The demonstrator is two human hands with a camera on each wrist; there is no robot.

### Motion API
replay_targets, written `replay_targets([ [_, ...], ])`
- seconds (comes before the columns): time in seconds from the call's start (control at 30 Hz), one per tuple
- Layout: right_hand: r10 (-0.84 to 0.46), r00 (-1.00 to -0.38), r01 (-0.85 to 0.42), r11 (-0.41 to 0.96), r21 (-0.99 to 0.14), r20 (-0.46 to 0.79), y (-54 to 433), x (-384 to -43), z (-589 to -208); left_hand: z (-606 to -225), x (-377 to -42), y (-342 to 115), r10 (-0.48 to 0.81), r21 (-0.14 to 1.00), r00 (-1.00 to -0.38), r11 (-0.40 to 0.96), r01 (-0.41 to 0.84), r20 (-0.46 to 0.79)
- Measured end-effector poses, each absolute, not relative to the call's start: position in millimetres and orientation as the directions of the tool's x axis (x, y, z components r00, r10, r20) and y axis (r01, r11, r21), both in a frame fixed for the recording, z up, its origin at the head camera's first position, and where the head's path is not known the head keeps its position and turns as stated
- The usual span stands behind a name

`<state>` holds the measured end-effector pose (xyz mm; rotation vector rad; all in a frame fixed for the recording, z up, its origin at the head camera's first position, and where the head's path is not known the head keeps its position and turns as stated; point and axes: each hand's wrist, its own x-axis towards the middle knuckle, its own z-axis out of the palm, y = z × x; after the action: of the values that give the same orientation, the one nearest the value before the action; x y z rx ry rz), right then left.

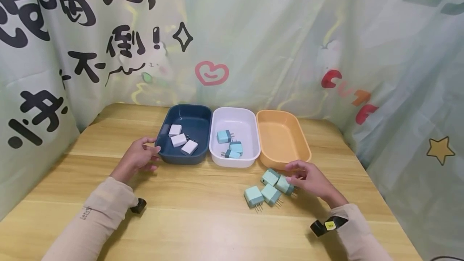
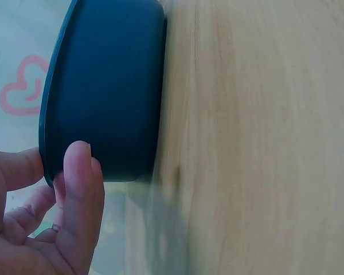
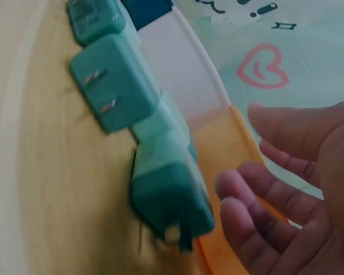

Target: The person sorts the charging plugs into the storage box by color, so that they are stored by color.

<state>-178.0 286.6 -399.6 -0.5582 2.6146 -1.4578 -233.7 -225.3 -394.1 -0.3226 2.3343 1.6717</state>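
Note:
My left hand (image 1: 139, 156) is at the left side of the navy blue tray (image 1: 185, 158). In the left wrist view its thumb lies at the rim and its fingers against the outer wall, holding the edge. Three white charger plugs (image 1: 179, 140) lie in that tray. My right hand (image 1: 308, 178) is beside several mint-green charger plugs (image 1: 253, 196) clustered on the table, in front of the orange tray (image 1: 308, 154). In the right wrist view, its fingers are loosely bent and apart from the nearest plug (image 3: 172, 195), with nothing between them.
A white tray (image 1: 235, 163) with three light-blue plugs (image 1: 236, 147) stands between the navy and orange trays. All three stand in a row on the wooden table (image 1: 188, 220), before a printed curtain (image 1: 268, 51). Each wrist wears a small black camera (image 1: 138, 206).

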Motion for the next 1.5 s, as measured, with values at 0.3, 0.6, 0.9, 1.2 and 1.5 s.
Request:
replay_targets([
  [0.3,-0.321,-0.947,-0.217,0.631,-0.744,0.004,294.1,-178.3,-411.7,-397.4,-231.2,-224.9,-0.052,0.884,-0.939,0.323,-0.339,-0.341],
  [0.6,-0.409,-0.907,-0.207,0.646,-0.735,-0.103,292.4,-173.2,-416.1,-400.2,-227.9,-225.8,-0.053,0.883,-0.936,0.318,-0.346,-0.348],
  [0.9,-0.394,-0.914,-0.197,0.642,-0.741,-0.099,295.9,-175.8,-415.6,-396.3,-232.0,-223.9,-0.060,0.885,-0.937,0.314,-0.345,-0.344],
  [1.2,-0.388,-0.918,-0.178,0.592,-0.786,-0.085,299.2,-176.2,-407.7,-396.3,-233.2,-223.1,-0.068,0.883,-0.937,0.318,-0.345,-0.342],
  [1.5,-0.409,-0.909,-0.164,0.530,-0.832,-0.082,302.1,-175.5,-394.1,-392.7,-232.8,-221.9,-0.068,0.883,-0.938,0.320,-0.344,-0.340],
])
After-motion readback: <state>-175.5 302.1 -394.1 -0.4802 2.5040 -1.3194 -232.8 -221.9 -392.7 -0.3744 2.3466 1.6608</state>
